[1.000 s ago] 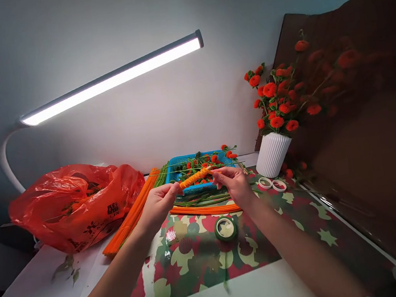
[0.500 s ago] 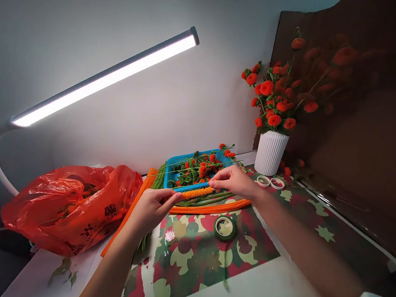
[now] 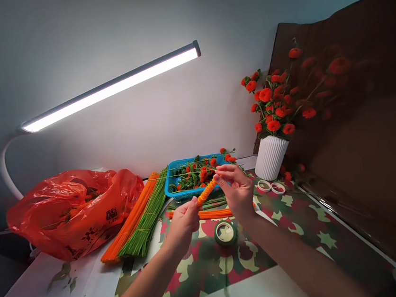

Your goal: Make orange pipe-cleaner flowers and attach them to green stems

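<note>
A coiled orange pipe cleaner [image 3: 207, 191] slants between my two hands, its right end higher than its left. My left hand [image 3: 185, 219] is closed on the lower end, thumb on top. At the upper end my right hand [image 3: 237, 187] pinches the coil between thumb and fingers. Below them on the table lie loose orange pipe cleaners [image 3: 215, 213] and a roll of green tape [image 3: 225, 233]. Just behind my hands, a blue basket [image 3: 168, 185] holds orange-red pipe-cleaner flowers [image 3: 203, 172] with green stems.
Left of the basket lie bundles of orange pipe cleaners [image 3: 129, 220] and green pipe cleaners [image 3: 144, 228], beside a red plastic bag [image 3: 73, 220]. A white vase [image 3: 271, 157] of flowers and two small tape rolls [image 3: 278, 188] stand right. A lit lamp [image 3: 115, 86] hangs above.
My hands have come closer together and tilted the coil from level to slanting. My left hand has moved right and down, uncovering the bundles. The view has shifted slightly.
</note>
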